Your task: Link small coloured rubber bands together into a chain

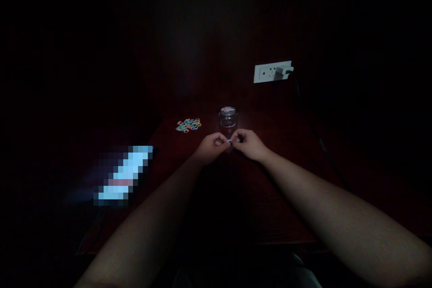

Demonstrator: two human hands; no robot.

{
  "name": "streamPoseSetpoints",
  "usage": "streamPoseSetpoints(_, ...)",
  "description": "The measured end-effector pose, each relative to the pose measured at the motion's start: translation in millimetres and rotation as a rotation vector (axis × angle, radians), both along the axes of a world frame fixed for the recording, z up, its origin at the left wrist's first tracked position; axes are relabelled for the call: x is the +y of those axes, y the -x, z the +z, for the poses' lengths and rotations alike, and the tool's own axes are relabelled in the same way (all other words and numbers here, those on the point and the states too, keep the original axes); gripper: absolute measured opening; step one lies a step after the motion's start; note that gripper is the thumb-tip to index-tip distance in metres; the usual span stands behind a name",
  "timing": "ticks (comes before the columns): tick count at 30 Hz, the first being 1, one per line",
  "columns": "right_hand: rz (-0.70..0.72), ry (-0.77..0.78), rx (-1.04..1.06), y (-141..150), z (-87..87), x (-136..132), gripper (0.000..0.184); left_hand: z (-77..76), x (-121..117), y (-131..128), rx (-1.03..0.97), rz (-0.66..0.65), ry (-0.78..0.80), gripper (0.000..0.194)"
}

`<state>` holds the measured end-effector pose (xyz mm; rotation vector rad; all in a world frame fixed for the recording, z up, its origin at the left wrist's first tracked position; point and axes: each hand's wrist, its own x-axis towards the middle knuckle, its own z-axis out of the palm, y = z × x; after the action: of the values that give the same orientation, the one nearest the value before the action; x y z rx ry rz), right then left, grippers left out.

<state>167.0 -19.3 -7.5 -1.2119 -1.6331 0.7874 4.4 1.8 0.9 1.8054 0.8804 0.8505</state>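
Observation:
Just in front of a clear jar, my left hand [213,147] and my right hand [249,143] meet, fingers pinched. Between their fingertips shows a small light-blue hair tie [229,140], which both hands grip; most of it is hidden by the fingers. The clear jar [228,121] stands upright behind the hands with its patterned lid [228,110] on. To the left of the jar lies a loose pile of colourful hair ties [188,125] in pink, yellow, blue and green.
A lit, pixelated screen [130,173] lies at the left of the dark reddish table [270,198]. On the back wall is a white socket panel [266,73] with a plug [283,71] in it. A dark cable [320,139] runs down the right side. The surroundings are very dark.

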Motion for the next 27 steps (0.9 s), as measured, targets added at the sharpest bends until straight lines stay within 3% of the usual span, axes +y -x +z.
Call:
streamPoseSetpoints(12, 0.038, -0.023, 0.079, 2.3, 2.0, -1.2, 0.006, -5.1, 3.4, -2.0, -0.097, 0.008, 0.044, 0.018)
streamPoseSetpoints(27, 0.032, -0.047, 0.066, 3.5, 5.2, -3.4, 0.008, -4.8, 4.0, -1.6, -0.043, 0.054, 0.043, 0.015)
